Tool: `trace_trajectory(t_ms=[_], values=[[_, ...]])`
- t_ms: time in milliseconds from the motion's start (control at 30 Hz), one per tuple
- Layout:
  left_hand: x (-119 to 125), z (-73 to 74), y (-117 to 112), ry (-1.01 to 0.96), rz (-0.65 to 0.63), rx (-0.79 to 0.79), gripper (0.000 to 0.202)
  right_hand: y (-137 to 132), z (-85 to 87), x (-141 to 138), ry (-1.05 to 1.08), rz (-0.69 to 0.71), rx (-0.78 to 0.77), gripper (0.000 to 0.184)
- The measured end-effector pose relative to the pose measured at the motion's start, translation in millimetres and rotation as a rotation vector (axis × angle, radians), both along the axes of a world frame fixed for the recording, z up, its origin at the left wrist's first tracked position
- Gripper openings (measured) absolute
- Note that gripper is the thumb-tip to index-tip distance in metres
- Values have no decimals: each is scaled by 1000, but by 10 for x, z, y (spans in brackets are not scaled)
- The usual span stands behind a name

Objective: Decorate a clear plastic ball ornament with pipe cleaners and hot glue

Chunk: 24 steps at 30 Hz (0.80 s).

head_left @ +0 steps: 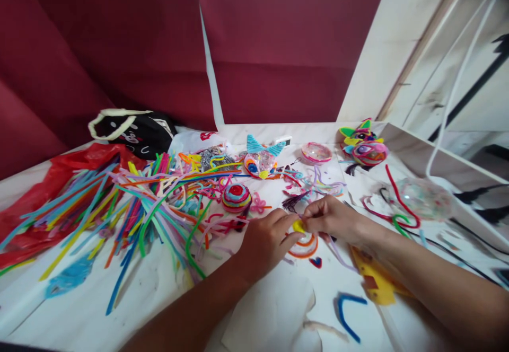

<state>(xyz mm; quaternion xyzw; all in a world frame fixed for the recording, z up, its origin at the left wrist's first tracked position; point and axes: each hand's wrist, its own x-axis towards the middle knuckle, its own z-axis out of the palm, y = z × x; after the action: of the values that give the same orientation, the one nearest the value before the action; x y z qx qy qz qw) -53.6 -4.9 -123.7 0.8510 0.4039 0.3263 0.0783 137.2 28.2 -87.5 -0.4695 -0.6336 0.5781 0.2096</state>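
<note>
My left hand (270, 240) and my right hand (332, 217) meet over the table with fingers pinched together. Between their fingertips is a small yellow pipe-cleaner piece (298, 227); its exact shape is partly hidden. Just beneath lies a clear round piece edged with an orange pipe-cleaner ring (306, 250), partly covered by my fingers. A small red and blue heart (316, 262) rests close in front of it. To the left of my hands sits a round ball of coiled pipe cleaners (236, 198), and a dark purple tassel (296, 201) lies behind them.
Loose pipe cleaners (155, 209) spread from a red plastic bag (47, 182) on the left. Behind stand a blue-finned figure (260, 162), a pink-rimmed clear bowl (317, 153) and a colourful animal figure (363, 148). A bent blue pipe cleaner (342, 315) lies in front.
</note>
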Motion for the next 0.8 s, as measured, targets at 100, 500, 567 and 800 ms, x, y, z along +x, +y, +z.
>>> trace_trajectory(t_ms=[100,500,567,800], values=[[-5,13,5,22,-15,13,28,3,21,5,-1,-17,-2,11],[-6,-32,31,29,-21,59,25,15,-31,4,-51,-25,34,14],[-6,-47,36,24,-24,79,24,19,-64,2,-60,-21,45,15],[0,-48,39,41,-16,112,22,32,-143,1,-97,-17,78,16]])
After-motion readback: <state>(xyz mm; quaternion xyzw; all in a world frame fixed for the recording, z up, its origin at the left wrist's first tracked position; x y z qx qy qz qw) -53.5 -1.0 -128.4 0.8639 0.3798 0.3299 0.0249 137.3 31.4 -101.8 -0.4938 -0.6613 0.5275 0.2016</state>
